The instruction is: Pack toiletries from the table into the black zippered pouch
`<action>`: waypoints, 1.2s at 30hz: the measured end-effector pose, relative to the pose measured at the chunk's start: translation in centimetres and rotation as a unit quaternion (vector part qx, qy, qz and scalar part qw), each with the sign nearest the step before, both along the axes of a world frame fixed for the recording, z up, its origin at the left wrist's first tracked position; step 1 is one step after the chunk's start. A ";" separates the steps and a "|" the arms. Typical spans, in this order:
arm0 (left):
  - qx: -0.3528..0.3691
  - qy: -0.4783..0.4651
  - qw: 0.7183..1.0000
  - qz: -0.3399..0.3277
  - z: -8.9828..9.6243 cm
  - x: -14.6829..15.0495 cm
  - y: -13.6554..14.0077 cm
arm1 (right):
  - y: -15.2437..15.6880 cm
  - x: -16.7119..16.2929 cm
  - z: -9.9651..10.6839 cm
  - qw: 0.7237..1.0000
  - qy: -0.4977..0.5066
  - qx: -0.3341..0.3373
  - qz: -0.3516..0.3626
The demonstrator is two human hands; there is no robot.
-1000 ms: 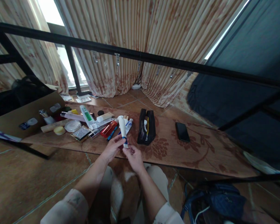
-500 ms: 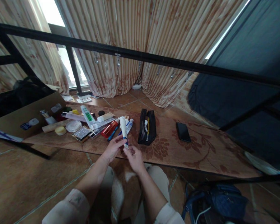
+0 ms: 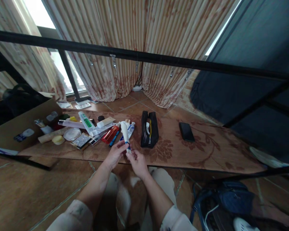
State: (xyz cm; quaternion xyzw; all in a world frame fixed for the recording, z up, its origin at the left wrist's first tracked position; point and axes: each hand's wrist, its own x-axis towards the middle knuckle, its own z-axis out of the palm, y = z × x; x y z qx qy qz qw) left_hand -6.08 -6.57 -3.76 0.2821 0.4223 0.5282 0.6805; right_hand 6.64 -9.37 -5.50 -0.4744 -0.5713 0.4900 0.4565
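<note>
A white squeeze tube [image 3: 124,131] with a blue band points away from me, held at its near end above the bench's front edge. My left hand [image 3: 117,153] is closed around its side, thumb on top. The fingers of my right hand [image 3: 137,163] pinch the white tip at the near end. Just beyond lies another white and blue tube [image 3: 130,129], partly covered by the held one. To the left are a red bottle [image 3: 110,134] and a blue pen-like item [image 3: 114,138]. An unzipped black pouch [image 3: 153,130] with a few items inside stands right of my hands.
Left on the bench [image 3: 207,157] lie several cosmetics, among them a green-labelled tube [image 3: 86,123], a glittery compact [image 3: 81,141] and a round clear-lidded jar [image 3: 72,133]. A cardboard box [image 3: 36,117] stands at the left end, a phone [image 3: 186,132] at right. A dark rail [image 3: 135,54] crosses beyond.
The camera view has shifted slightly, so the bench and its things appear a little further left. Both hands keep the same hold on the tube.
</note>
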 end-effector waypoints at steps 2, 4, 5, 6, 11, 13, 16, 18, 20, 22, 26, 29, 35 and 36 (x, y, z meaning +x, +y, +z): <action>0.000 0.005 1.000 -0.005 0.0 0.0 0.0 | 0.0 0.0 -0.1 1.000 -0.006 0.007 0.000; 0.002 0.008 1.000 -0.006 -0.1 -0.1 0.1 | 0.0 0.0 -0.4 1.000 -0.014 0.007 -0.003; 0.003 0.008 1.000 -0.007 -0.1 -0.2 0.1 | 0.1 0.1 -0.5 1.000 -0.020 0.006 -0.006; 0.004 0.008 1.000 -0.006 -0.2 -0.2 0.1 | 0.1 0.1 -0.7 1.000 -0.026 0.003 -0.011; 0.017 0.015 0.999 -0.024 -0.4 -0.4 0.1 | 0.4 0.2 -1.2 0.997 -0.040 0.000 -0.059; 0.010 0.019 0.999 -0.025 -0.5 -0.4 0.1 | 0.5 0.2 -1.2 0.996 -0.042 -0.001 -0.074; -0.006 0.015 1.000 -0.015 -0.5 -0.4 0.2 | 0.6 0.2 -1.0 0.996 -0.044 -0.004 -0.083; -0.009 0.009 1.000 -0.013 -0.4 -0.5 0.3 | 0.7 0.2 -0.9 0.995 -0.049 -0.006 -0.085; -0.015 0.007 1.000 -0.011 -0.2 -0.5 0.3 | 0.7 0.3 -0.8 0.995 -0.056 -0.009 -0.085; -0.024 0.007 1.000 -0.003 -0.1 -0.4 0.3 | 0.7 0.5 -0.7 0.994 -0.067 -0.012 -0.083; -0.037 0.007 0.999 0.012 -0.2 -0.2 0.4 | 0.7 1.0 -0.5 0.992 -0.098 -0.007 -0.082; -0.039 0.024 0.999 0.028 -0.3 0.0 0.5 | 0.6 1.3 -0.4 0.989 -0.123 -0.004 -0.083; -0.055 0.056 0.996 0.042 -0.4 0.5 0.4 | 0.5 1.6 -0.3 0.982 -0.172 0.004 -0.080; -0.056 0.057 0.996 0.042 -0.4 0.5 0.4 | 0.5 1.7 -0.3 0.980 -0.180 0.007 -0.080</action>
